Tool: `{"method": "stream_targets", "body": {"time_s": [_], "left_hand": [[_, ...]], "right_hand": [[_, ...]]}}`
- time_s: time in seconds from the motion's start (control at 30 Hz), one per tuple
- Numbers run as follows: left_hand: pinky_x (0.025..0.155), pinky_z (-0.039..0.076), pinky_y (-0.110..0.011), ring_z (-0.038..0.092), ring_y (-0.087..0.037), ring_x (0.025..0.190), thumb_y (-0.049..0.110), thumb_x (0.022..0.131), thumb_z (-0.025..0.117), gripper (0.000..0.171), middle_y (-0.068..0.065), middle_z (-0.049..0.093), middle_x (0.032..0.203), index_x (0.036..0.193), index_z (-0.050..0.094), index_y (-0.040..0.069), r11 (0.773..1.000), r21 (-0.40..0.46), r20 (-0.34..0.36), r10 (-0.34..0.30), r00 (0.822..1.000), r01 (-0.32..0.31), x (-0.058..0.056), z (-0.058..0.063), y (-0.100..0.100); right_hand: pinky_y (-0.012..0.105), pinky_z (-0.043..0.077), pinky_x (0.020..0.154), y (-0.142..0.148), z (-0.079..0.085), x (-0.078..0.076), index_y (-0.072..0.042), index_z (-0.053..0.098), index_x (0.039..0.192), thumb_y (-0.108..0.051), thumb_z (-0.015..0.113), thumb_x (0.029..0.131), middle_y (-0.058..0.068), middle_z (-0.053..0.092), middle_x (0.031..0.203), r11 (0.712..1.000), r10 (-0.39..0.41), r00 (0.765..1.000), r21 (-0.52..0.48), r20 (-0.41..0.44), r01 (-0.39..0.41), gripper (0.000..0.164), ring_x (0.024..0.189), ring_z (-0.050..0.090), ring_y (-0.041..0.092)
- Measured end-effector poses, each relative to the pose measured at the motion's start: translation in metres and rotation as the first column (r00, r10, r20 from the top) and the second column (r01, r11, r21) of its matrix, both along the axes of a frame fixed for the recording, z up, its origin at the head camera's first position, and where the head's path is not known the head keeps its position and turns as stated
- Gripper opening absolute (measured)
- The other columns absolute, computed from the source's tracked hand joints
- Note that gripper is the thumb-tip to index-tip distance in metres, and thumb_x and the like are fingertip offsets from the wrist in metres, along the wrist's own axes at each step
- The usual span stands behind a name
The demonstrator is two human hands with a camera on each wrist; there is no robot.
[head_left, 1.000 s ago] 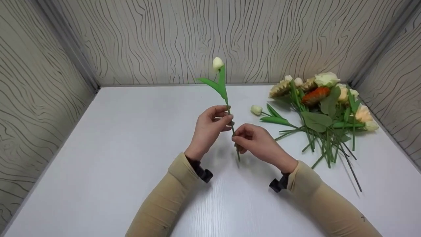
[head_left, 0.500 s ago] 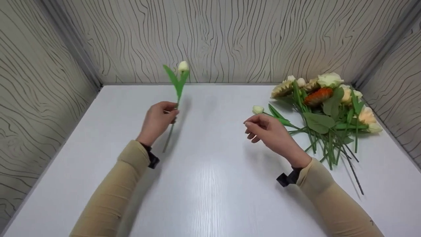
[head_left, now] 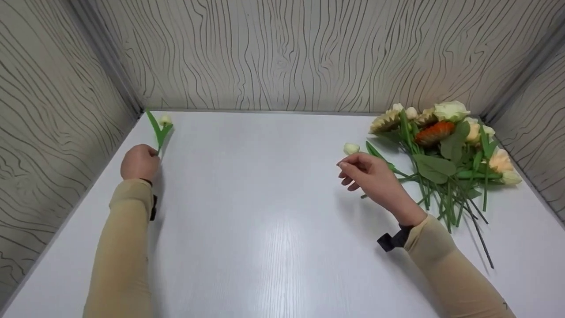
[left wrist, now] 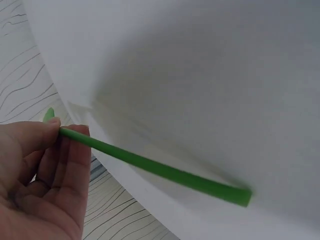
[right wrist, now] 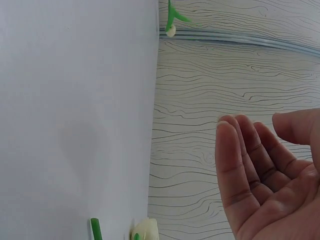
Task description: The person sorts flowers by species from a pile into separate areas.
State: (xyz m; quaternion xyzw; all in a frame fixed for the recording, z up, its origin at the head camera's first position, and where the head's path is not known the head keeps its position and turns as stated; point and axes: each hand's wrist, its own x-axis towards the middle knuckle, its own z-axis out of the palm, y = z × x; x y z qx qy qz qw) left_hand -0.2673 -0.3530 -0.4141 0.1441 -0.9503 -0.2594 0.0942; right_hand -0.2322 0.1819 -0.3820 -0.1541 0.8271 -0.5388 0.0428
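At the far left of the table, my left hand [head_left: 139,162] pinches the stem of a white tulip [head_left: 162,132] with two green leaves, its bloom pointing toward the back. In the left wrist view the green stem [left wrist: 160,169] runs out from between thumb and fingertips, its cut end close to the white surface. My right hand [head_left: 375,179] hovers over the right half of the table, holding nothing, fingers loosely bent with a gap to the thumb [right wrist: 295,126]. Just behind it lies another white tulip [head_left: 352,148], its leaves partly hidden by the hand.
A heap of artificial flowers lies at the right: a white rose [head_left: 451,111], an orange flower [head_left: 435,133], peach blooms [head_left: 501,160] and several green stems [head_left: 449,207] pointing forward. Patterned panels [head_left: 282,57] enclose the white table [head_left: 247,198] at the back and sides.
The right hand has let go of the tulip stem and drawn off to the right. My left hand has carried the tulip far left and lowered it toward the table.
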Motion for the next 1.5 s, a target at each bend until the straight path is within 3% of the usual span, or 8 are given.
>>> {"method": "stream_targets", "body": {"time_s": [0.23, 0.63, 0.97, 1.13, 1.23, 1.33, 1.4, 1.5], "left_hand": [[0.094, 0.049, -0.060, 0.061, -0.049, 0.108, -0.001, 0.094, 0.047, 0.031, -0.033, 0.066, 0.114, 0.112, 0.068, -0.014, 1.000, -0.011, -0.019, -0.003, 1.000, 0.002, -0.006, -0.005, 0.003], [0.100, 0.046, -0.061, 0.057, -0.051, 0.117, -0.004, 0.096, 0.047, 0.031, -0.034, 0.063, 0.121, 0.118, 0.066, -0.013, 0.997, -0.044, 0.080, -0.066, 0.995, 0.070, -0.008, -0.011, 0.007], [0.096, 0.047, -0.063, 0.058, -0.053, 0.114, -0.003, 0.097, 0.045, 0.033, -0.037, 0.062, 0.120, 0.122, 0.063, -0.016, 0.994, -0.079, 0.038, -0.076, 0.996, 0.079, -0.002, -0.008, 0.008], [0.093, 0.047, -0.065, 0.057, -0.053, 0.113, 0.007, 0.101, 0.050, 0.036, -0.037, 0.059, 0.123, 0.130, 0.059, -0.013, 0.985, -0.094, -0.058, -0.151, 0.987, 0.145, -0.005, 0.003, 0.032], [0.098, 0.044, -0.064, 0.053, -0.051, 0.121, 0.014, 0.104, 0.053, 0.041, -0.034, 0.054, 0.133, 0.138, 0.056, -0.008, 0.967, -0.101, -0.105, -0.244, 0.964, 0.234, -0.008, 0.009, 0.068], [0.105, 0.042, -0.060, 0.049, -0.047, 0.128, 0.019, 0.104, 0.057, 0.045, -0.029, 0.051, 0.141, 0.144, 0.053, -0.003, 0.933, -0.120, -0.138, -0.354, 0.925, 0.339, -0.007, 0.011, 0.112], [0.108, 0.041, -0.057, 0.049, -0.043, 0.131, 0.020, 0.103, 0.061, 0.048, -0.025, 0.052, 0.143, 0.146, 0.051, 0.000, 0.897, -0.158, -0.154, -0.436, 0.887, 0.413, -0.003, 0.011, 0.144], [0.113, 0.037, -0.053, 0.047, -0.039, 0.134, 0.025, 0.102, 0.065, 0.055, -0.021, 0.051, 0.146, 0.150, 0.048, 0.003, 0.808, -0.236, -0.163, -0.581, 0.798, 0.540, 0.010, 0.011, 0.192]], "right_hand": [[0.036, 0.061, 0.074, 0.001, -0.002, 0.000, -0.004, 0.066, 0.116, -0.030, 0.064, 0.104, 0.018, 0.069, 0.102, 1.000, -0.009, 1.000, 0.007, 0.004, 0.009, 0.029, 0.092, 0.069, 0.037], [0.034, 0.061, 0.075, 0.002, -0.001, 0.000, -0.005, 0.066, 0.117, -0.031, 0.064, 0.104, 0.016, 0.069, 0.102, 1.000, -0.003, 1.000, 0.008, 0.000, 0.003, 0.029, 0.092, 0.069, 0.034], [0.036, 0.061, 0.076, 0.000, -0.003, 0.001, -0.005, 0.066, 0.113, -0.031, 0.066, 0.102, 0.018, 0.069, 0.100, 1.000, 0.008, 1.000, -0.007, 0.021, -0.007, 0.029, 0.092, 0.068, 0.039], [0.036, 0.061, 0.076, 0.009, -0.004, -0.005, -0.005, 0.066, 0.115, -0.034, 0.065, 0.103, 0.019, 0.069, 0.102, 1.000, -0.012, 1.000, 0.016, 0.025, 0.011, 0.031, 0.095, 0.067, 0.044], [0.036, 0.061, 0.077, 0.030, -0.001, -0.008, -0.004, 0.066, 0.117, -0.035, 0.063, 0.104, 0.018, 0.069, 0.104, 0.996, -0.057, 0.998, 0.077, 0.024, 0.055, 0.034, 0.095, 0.067, 0.041], [0.037, 0.060, 0.078, 0.064, 0.005, -0.011, -0.004, 0.066, 0.121, -0.040, 0.060, 0.104, 0.018, 0.068, 0.108, 0.980, -0.118, 0.993, 0.163, 0.015, 0.114, 0.039, 0.096, 0.066, 0.035], [0.036, 0.059, 0.077, 0.093, 0.010, -0.013, -0.006, 0.065, 0.124, -0.044, 0.058, 0.104, 0.017, 0.067, 0.110, 0.956, -0.180, 0.984, 0.234, 0.001, 0.174, 0.043, 0.096, 0.065, 0.030], [0.034, 0.057, 0.072, 0.144, 0.016, -0.016, -0.006, 0.064, 0.127, -0.049, 0.055, 0.104, 0.016, 0.066, 0.112, 0.894, -0.284, 0.958, 0.351, -0.036, 0.278, 0.050, 0.093, 0.062, 0.027]]}}
